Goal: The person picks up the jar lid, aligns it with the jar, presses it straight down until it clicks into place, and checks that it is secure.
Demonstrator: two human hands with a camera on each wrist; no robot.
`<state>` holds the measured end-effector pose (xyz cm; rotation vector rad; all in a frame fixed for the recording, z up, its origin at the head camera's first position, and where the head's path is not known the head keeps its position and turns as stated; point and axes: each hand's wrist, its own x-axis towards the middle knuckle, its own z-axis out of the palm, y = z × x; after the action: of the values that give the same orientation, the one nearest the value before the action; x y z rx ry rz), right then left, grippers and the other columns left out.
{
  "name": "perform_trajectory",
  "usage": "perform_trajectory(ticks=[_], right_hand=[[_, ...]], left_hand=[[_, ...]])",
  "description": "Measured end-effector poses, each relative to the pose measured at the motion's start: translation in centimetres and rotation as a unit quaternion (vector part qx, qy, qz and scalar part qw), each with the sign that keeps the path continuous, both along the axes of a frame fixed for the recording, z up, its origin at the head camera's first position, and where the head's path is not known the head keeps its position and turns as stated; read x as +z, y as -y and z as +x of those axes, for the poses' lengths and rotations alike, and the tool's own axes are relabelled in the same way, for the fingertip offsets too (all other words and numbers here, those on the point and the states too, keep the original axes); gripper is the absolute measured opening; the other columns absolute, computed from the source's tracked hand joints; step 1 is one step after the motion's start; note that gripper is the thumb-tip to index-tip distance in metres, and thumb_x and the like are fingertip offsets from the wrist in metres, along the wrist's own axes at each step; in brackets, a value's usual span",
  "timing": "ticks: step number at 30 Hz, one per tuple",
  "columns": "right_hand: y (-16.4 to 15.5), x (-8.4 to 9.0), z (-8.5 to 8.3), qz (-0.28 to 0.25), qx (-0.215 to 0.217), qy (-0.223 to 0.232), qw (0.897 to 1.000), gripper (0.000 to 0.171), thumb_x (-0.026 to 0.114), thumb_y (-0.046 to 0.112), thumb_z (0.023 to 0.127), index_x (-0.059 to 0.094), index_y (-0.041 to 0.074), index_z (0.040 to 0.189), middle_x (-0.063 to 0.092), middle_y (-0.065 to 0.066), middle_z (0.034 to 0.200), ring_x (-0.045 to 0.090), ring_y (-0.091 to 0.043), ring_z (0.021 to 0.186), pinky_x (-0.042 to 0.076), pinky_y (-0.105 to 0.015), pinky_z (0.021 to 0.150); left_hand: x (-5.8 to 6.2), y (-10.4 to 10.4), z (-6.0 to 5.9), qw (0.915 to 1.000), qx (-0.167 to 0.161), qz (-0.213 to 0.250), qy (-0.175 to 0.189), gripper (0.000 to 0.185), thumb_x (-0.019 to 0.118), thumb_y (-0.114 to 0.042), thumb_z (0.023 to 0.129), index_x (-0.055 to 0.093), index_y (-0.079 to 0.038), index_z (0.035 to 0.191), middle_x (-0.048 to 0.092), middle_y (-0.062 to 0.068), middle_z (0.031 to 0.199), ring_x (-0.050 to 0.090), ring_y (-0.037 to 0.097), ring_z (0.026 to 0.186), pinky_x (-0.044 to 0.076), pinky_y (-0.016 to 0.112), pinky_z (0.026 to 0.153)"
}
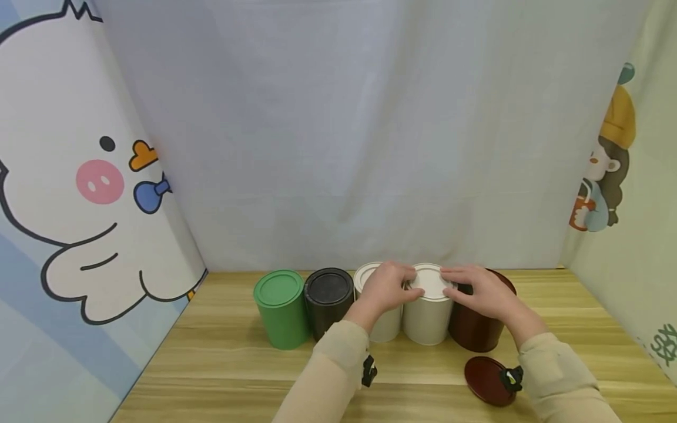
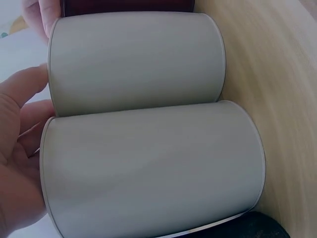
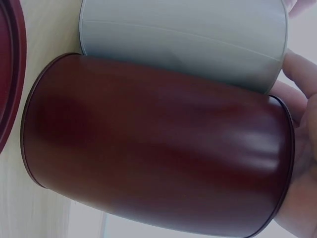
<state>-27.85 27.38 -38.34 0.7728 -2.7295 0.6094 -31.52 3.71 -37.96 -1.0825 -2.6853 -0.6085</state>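
Both hands meet over the second white can (image 1: 426,320), fourth from the left. My left hand (image 1: 385,288) touches the left edge of its white lid (image 1: 432,282) with thumb and fingertips. From the other side, my right hand (image 1: 483,294) rests its thumb and fingers on the same lid's right edge. The left hand passes over the first white can (image 1: 386,329). Under the right palm stands the dark red can (image 3: 163,144), its top mostly hidden. In the left wrist view, the thumb lies right at the white can's (image 2: 138,62) rim.
To the left stand a green can (image 1: 282,320) and a black can (image 1: 329,288), both lidded. A dark red lid (image 1: 486,379) lies on the wooden table (image 1: 412,393) near the right wrist. Behind the cans hangs a pale curtain (image 1: 328,147); printed cloths flank both sides.
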Motion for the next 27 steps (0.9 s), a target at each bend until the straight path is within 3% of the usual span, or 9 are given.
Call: perform_trajectory(ticks=[3,7,12,18,23,27], right_hand=[[0.1,-0.1,0.0,-0.001,0.004,-0.024,1.0,0.04,0.072,0.019,0.092,0.067,-0.001,0.126,0.064,-0.02,0.127,0.055,-0.044,0.119,0.044,-0.061,0.096],[0.3,-0.4,0.0,-0.002,0.0,-0.063,0.998,0.041,0.076,0.017,0.088,0.068,-0.001,0.124,0.067,-0.019,0.119,0.059,-0.041,0.111,0.048,-0.058,0.091],[0.4,-0.8,0.8,-0.02,-0.004,-0.114,0.993,0.044,0.08,0.014,0.083,0.068,-0.001,0.123,0.069,-0.016,0.114,0.061,-0.037,0.105,0.051,-0.056,0.086],[-0.1,-1.1,1.8,-0.059,0.021,-0.18,0.982,0.05,0.085,0.005,0.074,0.069,-0.001,0.121,0.07,-0.012,0.111,0.062,-0.032,0.1,0.051,-0.053,0.081],[-0.6,-1.2,2.6,-0.079,0.037,-0.19,0.978,0.053,0.085,0.005,0.072,0.068,-0.001,0.121,0.07,-0.01,0.112,0.061,-0.032,0.103,0.044,-0.047,0.088],[-1.0,-1.2,3.4,-0.092,0.041,-0.186,0.977,0.053,0.085,0.004,0.071,0.068,-0.001,0.121,0.07,-0.011,0.115,0.059,-0.032,0.106,0.039,-0.029,0.096]], left_hand=[[-0.2,0.0,0.5,0.9997,0.013,0.001,-0.022,0.02,0.073,-0.029,0.092,0.073,-0.008,0.092,0.069,0.002,0.089,0.061,0.015,0.083,0.048,0.022,0.075],[-0.5,0.1,1.5,0.9979,0.044,-0.003,-0.047,0.038,0.071,-0.031,0.093,0.07,-0.012,0.126,0.069,0.003,0.119,0.06,0.019,0.112,0.047,0.027,0.097],[-0.9,-0.1,2.7,0.996,0.028,0.037,-0.077,0.038,0.072,-0.029,0.092,0.07,-0.01,0.125,0.069,0.004,0.115,0.06,0.019,0.111,0.046,0.026,0.098],[-1.2,-0.6,4.0,0.9901,-0.007,0.094,-0.104,0.04,0.077,-0.026,0.087,0.07,-0.008,0.122,0.071,0.003,0.111,0.062,0.019,0.109,0.041,0.025,0.103],[-1.5,-1.0,5.0,0.9844,-0.025,0.133,-0.112,0.042,0.079,-0.023,0.084,0.069,-0.004,0.121,0.071,0.005,0.11,0.063,0.019,0.106,0.043,0.024,0.099],[-1.8,-1.4,5.9,0.9843,-0.027,0.141,-0.102,0.044,0.077,-0.025,0.086,0.067,-0.003,0.123,0.071,0.005,0.113,0.062,0.019,0.108,0.042,0.023,0.1]])
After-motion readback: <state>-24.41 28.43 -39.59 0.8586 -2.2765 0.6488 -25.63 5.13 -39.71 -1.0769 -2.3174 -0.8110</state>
